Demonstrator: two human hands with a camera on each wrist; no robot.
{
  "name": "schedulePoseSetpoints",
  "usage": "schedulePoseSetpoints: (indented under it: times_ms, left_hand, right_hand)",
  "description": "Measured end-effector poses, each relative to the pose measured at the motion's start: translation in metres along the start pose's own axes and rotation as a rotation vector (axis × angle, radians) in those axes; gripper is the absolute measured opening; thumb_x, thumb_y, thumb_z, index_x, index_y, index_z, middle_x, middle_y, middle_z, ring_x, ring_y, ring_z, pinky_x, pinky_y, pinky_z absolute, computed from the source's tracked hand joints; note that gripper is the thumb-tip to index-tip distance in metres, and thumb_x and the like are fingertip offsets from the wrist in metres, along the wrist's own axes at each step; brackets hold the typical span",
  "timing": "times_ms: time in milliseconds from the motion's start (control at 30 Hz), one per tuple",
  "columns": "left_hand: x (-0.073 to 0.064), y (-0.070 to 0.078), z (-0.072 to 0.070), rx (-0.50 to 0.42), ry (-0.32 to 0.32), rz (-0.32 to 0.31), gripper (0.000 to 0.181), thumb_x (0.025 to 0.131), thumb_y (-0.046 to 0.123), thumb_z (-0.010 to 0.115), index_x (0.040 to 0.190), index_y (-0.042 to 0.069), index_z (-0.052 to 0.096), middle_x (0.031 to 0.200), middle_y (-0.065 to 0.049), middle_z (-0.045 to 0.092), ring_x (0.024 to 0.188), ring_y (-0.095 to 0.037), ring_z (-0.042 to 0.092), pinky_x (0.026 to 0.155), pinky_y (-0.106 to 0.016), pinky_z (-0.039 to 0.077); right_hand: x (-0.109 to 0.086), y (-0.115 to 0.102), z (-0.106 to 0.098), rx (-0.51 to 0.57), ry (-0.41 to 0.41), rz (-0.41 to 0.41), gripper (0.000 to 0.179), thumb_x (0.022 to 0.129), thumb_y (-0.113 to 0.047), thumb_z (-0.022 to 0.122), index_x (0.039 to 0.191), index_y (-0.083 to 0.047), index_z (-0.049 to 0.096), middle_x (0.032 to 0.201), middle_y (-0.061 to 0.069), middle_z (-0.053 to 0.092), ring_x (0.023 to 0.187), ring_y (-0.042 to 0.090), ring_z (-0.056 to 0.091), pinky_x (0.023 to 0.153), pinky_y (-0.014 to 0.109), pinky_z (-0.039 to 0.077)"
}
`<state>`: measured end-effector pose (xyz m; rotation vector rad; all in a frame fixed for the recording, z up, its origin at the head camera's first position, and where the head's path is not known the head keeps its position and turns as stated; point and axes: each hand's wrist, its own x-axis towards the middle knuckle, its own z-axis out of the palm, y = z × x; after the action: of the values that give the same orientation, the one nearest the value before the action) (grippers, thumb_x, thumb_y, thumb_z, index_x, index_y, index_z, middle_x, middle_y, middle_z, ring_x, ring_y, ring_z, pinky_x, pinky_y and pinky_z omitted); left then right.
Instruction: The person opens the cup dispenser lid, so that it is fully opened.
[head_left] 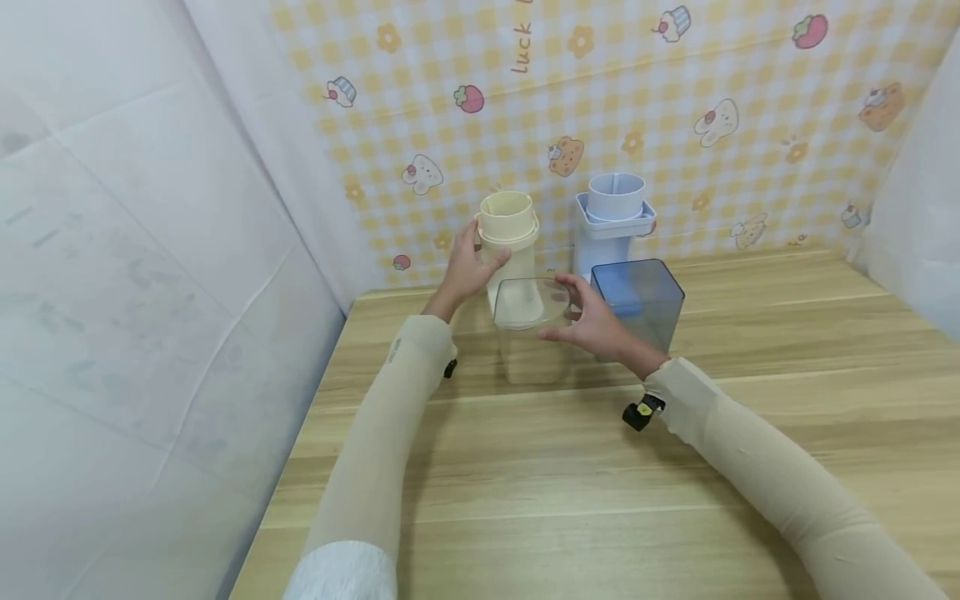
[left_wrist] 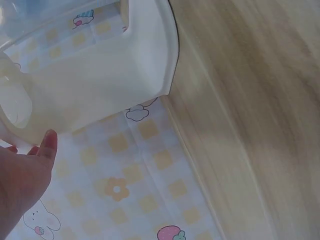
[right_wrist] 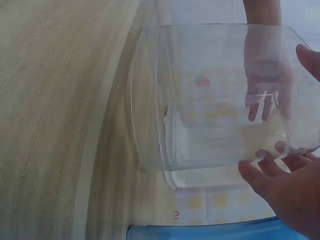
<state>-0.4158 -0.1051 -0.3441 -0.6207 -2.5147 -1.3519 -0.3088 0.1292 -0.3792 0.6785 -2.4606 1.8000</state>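
A cream-yellow plastic dispenser stand (head_left: pixel 519 265) with a round cup-like top stands by the back wall. My left hand (head_left: pixel 467 265) holds it just below the round collar, thumb on the front and fingers at the left side. The left wrist view shows this hand (left_wrist: pixel 25 175) at the edge of the pale stand (left_wrist: pixel 110 75). My right hand (head_left: pixel 596 323) grips a clear, open-topped plastic container (head_left: pixel 532 358) near its rim, in front of the stand. In the right wrist view, the right hand's fingers (right_wrist: pixel 260 177) curl against the container's side, and the thumb is opposite.
A light-blue stand (head_left: pixel 603 248) of similar build is to the right, with a grey-tinted see-through container (head_left: pixel 652 304) in front of it. A yellow-checked cloth (head_left: pixel 480 50) covers the back wall. White sheeting (head_left: pixel 135 250) borders the wooden table (head_left: pixel 525 483) on the left.
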Motion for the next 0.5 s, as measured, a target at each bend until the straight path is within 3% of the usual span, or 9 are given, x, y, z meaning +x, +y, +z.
schedulePoseSetpoints:
  times_ms: [200,300,500]
  left_hand:
    - [-0.015,-0.006,-0.003,-0.043,-0.027,-0.068,0.094,0.092,0.046,0.068,0.157,0.005,0.014,0.158,-0.019,0.022,0.134,-0.039,0.04,0.105,-0.049,0.043]
    - [-0.022,-0.009,-0.006,-0.062,-0.04,-0.095,0.094,0.093,0.048,0.065,0.158,0.007,0.011,0.161,-0.015,0.018,0.135,-0.037,0.04,0.105,-0.048,0.042]
    - [-0.036,-0.009,-0.009,-0.111,-0.03,-0.077,0.09,0.095,0.047,0.063,0.158,0.009,0.011,0.161,-0.014,0.017,0.136,-0.034,0.039,0.108,-0.048,0.039]
  right_hand:
    - [0.008,0.008,-0.001,0.043,-0.013,-0.04,0.089,0.082,-0.001,0.079,0.151,0.004,0.023,0.158,0.018,0.029,0.143,0.038,0.032,0.11,0.061,0.031]
    - [0.01,0.008,-0.004,0.045,-0.013,-0.049,0.085,0.084,0.001,0.077,0.152,0.003,0.026,0.158,0.019,0.029,0.143,0.041,0.03,0.109,0.061,0.032]
    - [0.011,0.008,-0.009,0.036,-0.027,-0.039,0.085,0.087,0.001,0.072,0.155,-0.001,0.023,0.158,0.02,0.028,0.141,0.046,0.029,0.111,0.059,0.031]
